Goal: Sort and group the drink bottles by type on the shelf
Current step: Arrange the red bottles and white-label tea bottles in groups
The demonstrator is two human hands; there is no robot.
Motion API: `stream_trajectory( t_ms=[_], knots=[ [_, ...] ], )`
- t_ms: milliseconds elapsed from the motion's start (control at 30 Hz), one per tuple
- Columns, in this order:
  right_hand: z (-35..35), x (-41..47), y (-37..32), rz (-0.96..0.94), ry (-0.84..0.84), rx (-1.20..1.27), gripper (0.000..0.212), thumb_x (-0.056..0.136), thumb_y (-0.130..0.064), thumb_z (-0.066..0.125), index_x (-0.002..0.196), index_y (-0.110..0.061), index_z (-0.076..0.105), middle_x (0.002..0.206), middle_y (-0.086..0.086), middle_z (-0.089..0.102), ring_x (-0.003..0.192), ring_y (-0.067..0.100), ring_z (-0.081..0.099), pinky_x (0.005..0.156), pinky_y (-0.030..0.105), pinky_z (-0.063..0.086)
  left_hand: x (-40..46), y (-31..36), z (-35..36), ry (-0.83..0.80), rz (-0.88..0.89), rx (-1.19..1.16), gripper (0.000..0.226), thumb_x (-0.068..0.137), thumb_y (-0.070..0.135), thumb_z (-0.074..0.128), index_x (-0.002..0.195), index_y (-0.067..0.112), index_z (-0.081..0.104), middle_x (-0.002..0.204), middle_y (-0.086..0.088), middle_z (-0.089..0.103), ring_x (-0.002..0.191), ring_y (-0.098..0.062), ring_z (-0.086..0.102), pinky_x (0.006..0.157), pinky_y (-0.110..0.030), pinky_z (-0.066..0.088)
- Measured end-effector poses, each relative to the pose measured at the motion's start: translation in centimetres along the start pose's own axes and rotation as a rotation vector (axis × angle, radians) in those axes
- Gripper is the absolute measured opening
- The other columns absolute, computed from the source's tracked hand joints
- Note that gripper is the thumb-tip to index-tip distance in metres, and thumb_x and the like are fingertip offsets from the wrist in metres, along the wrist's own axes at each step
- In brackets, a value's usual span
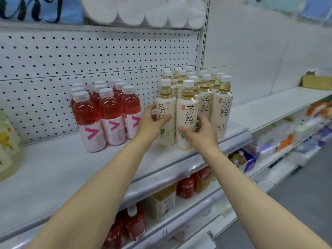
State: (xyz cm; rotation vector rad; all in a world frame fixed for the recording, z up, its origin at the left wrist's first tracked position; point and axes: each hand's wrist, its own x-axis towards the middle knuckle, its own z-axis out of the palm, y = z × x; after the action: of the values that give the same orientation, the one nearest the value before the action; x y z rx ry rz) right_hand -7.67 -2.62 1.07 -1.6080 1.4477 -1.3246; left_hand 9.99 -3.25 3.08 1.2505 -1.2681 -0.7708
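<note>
Sorting nearly done: red bottles (106, 117) grouped left of the tea bottles (204, 97). Left hand (152, 123) grips one front tea bottle (166, 112), right hand (201, 130) another (186, 114), both being aligned; yellow bottles (7, 139) far left.

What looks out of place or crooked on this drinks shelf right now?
Nothing stands out. The pink bottles and tea bottles stand upright in separate groups; the left hand and right hand each hold a front tea bottle.

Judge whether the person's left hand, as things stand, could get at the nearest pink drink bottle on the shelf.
Probably yes. The left hand grips a cream-labelled tea bottle, so it must let go first. Bare shelf lies between it and the front clear pink drink bottle; nothing blocks the way.
</note>
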Motion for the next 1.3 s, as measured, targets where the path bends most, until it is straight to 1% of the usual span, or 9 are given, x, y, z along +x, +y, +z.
stream_trajectory(
  t_ms=[267,433,600,700,767,933,1067,1167,1300],
  knots=[
    [3.9,0.4,-1.8,-0.142,-0.445,0.079,0.066,0.079,-0.036,0.087,0.137,-0.028,0.057,0.122,-0.012,0.071,0.109,0.005,0.066,0.092,0.032,0.06,-6.1,0.1,-6.0,0.38,-0.006,0.023,0.058,0.091,0.025,0.074,0.142,0.031,0.048,0.113,0.006,0.068,0.103,-0.01,0.065,0.07,-0.023,0.048],
    [3.7,1.2,-2.7,-0.254,-0.608,0.002,0.069,0.085,-0.043,0.08,0.143,-0.023,0.05,0.129,-0.015,0.061,0.113,0.001,0.056,0.079,0.006,0.046,-6.6,1.3,-5.2,0.527,-0.053,0.058,0.054,0.094,0.026,0.071,0.143,0.024,0.05,0.119,0.009,0.066,0.114,-0.017,0.063,0.075,-0.027,0.049],
    [-1.4,3.5,-2.2,-0.647,-0.129,0.064,0.055,0.091,-0.038,0.074,0.137,-0.014,0.055,0.125,-0.002,0.064,0.113,0.013,0.061,0.092,0.037,0.056,-7.5,6.5,0.7,0.922,0.408,0.332,0.053,0.093,0.038,0.07,0.139,0.028,0.046,0.132,0.011,0.05,0.124,-0.008,0.052,0.108,-0.033,0.045],
    [-5.8,6.1,-1.2,-0.753,0.252,0.094,0.051,0.089,-0.027,0.074,0.133,-0.009,0.054,0.124,0.004,0.058,0.114,0.02,0.054,0.1,0.033,0.047,-6.3,8.0,7.1,0.807,0.647,0.325,0.051,0.096,0.032,0.069,0.139,0.023,0.045,0.136,0.008,0.051,0.129,-0.01,0.052,0.11,-0.03,0.043],
    [-8.2,8.1,0.4,-0.677,0.35,0.082,0.061,0.087,-0.027,0.077,0.139,-0.01,0.048,0.131,0.004,0.052,0.121,0.02,0.047,0.104,0.037,0.044,-3.8,7.2,10.7,0.605,0.539,0.32,0.064,0.093,0.04,0.071,0.147,0.022,0.042,0.144,0.008,0.049,0.134,-0.007,0.048,0.112,-0.027,0.04],
    [-11.1,11.1,5.7,-0.291,-0.072,-0.029,0.102,0.075,-0.047,0.085,0.156,-0.023,0.028,0.148,-0.001,0.042,0.139,0.019,0.04,0.115,0.045,0.041,2.0,3.1,15.2,0.355,0.208,0.258,0.09,0.085,0.037,0.081,0.155,0.036,0.024,0.148,0.019,0.044,0.136,-0.005,0.043,0.115,-0.037,0.037],
    [-11.3,11.7,8.2,-0.237,-0.247,-0.028,0.078,0.071,-0.041,0.088,0.136,-0.032,0.046,0.125,-0.009,0.058,0.118,0.013,0.057,0.098,0.042,0.054,3.0,1.9,14.9,0.441,0.204,0.227,0.087,0.085,0.02,0.081,0.152,0.036,0.029,0.142,0.02,0.05,0.127,-0.002,0.049,0.104,-0.028,0.041],
    [-12.4,12.6,8.4,-0.243,-0.282,0.006,0.062,0.074,-0.034,0.09,0.12,-0.037,0.048,0.117,-0.012,0.063,0.111,0.009,0.059,0.084,0.022,0.052,3.3,1.2,13.6,0.593,0.216,0.263,0.084,0.086,0.016,0.079,0.152,0.032,0.031,0.142,0.021,0.044,0.122,0.007,0.042,0.101,-0.019,0.037],
    [-13.8,14.1,8.8,-0.223,-0.327,0.045,0.058,0.079,-0.027,0.087,0.122,-0.035,0.049,0.119,-0.014,0.063,0.107,0.003,0.058,0.069,0.009,0.043,4.3,0.6,10.4,0.681,0.163,0.266,0.089,0.088,0.015,0.077,0.155,0.036,0.022,0.157,0.006,0.037,0.138,-0.006,0.034,0.119,-0.043,0.031]
  ],
)
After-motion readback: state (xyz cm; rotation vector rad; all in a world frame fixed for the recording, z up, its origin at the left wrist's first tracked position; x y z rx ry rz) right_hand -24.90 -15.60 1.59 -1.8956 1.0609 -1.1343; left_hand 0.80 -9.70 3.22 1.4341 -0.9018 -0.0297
